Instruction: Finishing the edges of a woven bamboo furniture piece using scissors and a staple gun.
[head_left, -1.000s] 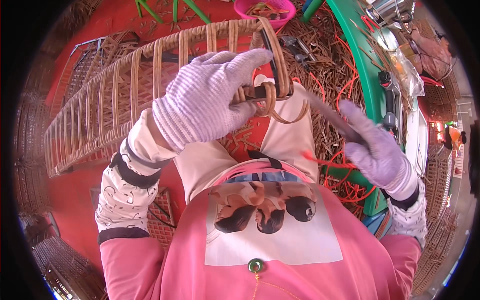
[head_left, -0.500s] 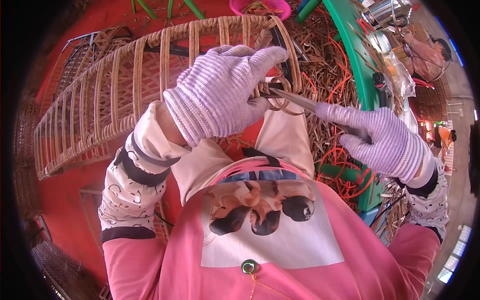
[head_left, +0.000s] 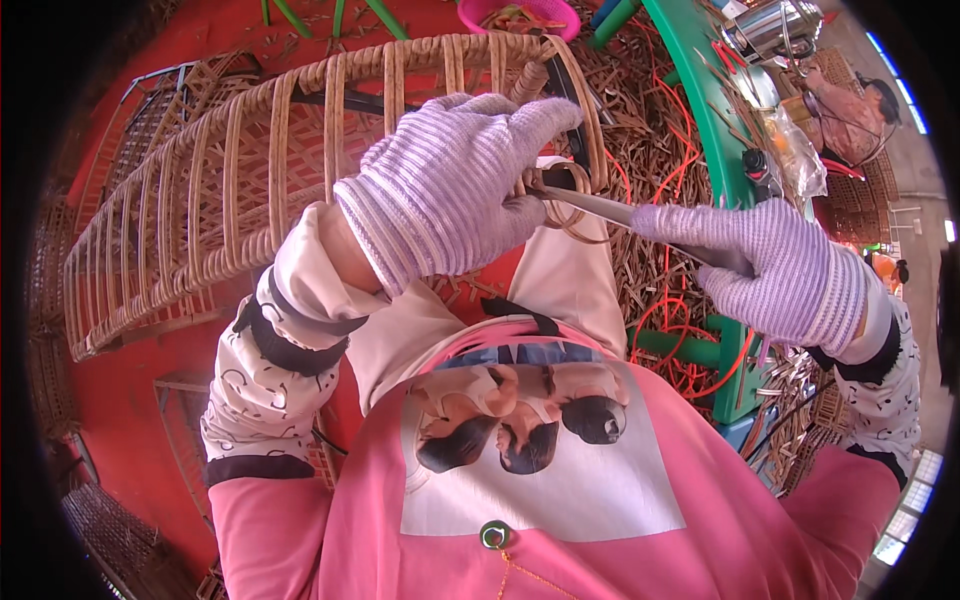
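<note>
Before me lies a long woven rattan frame (head_left: 232, 165) with a wrapped rim and upright bars. My left hand (head_left: 450, 185), in a lilac knit glove, is closed on the frame near its right end; its thumb and index finger straddle the bound work there. From under that thumb curls a loose rattan strip (head_left: 590, 236). My right hand (head_left: 775, 270), gloved alike, grips the dark handle of a pointed metal tool (head_left: 600, 209). The tool's tip meets the rattan beside my left thumb. My left palm hides part of the bars and binding.
On the right stands a green table (head_left: 704, 95), with a metal pot (head_left: 770, 32) and a clear plastic bag (head_left: 797, 155) on it. Cut rattan scraps (head_left: 630, 125) and a tangled orange cord (head_left: 690, 130) lie beside its legs. A pink basin (head_left: 569, 17) sits at the far side.
My right hand has shifted slightly to the right, with the tool's tip drawn back from the binding a little. My left hand has barely moved and keeps its hold.
</note>
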